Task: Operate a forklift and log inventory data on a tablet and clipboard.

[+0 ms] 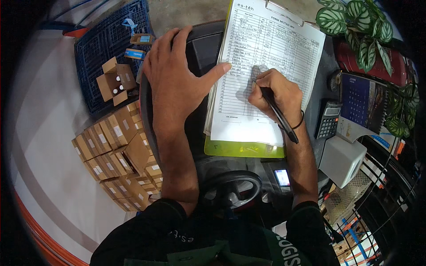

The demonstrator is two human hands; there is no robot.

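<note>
Dark cloth of the person's shirt (213,239) is nearest, and from its short sleeves (306,219) both bare forearms (178,166) reach forward. The right hand (280,94) is closed around a black pen (278,113), its fingers curled, and it seems to rest upon the printed form (237,104). The pen lies slanted: its tip points forward and to the left, its rear end comes back to the right, above the wrist. Under it, the form has its long axis running away from the body, the far end leaning a little to the right. Blank rows lie to the left of the right hand. The left hand (177,77) is open, fingers spread, with the thumb over the form's left edge. Beneath the form is a yellow-green clipboard (244,150); the steering wheel (258,184) stands nearer to the body.
</note>
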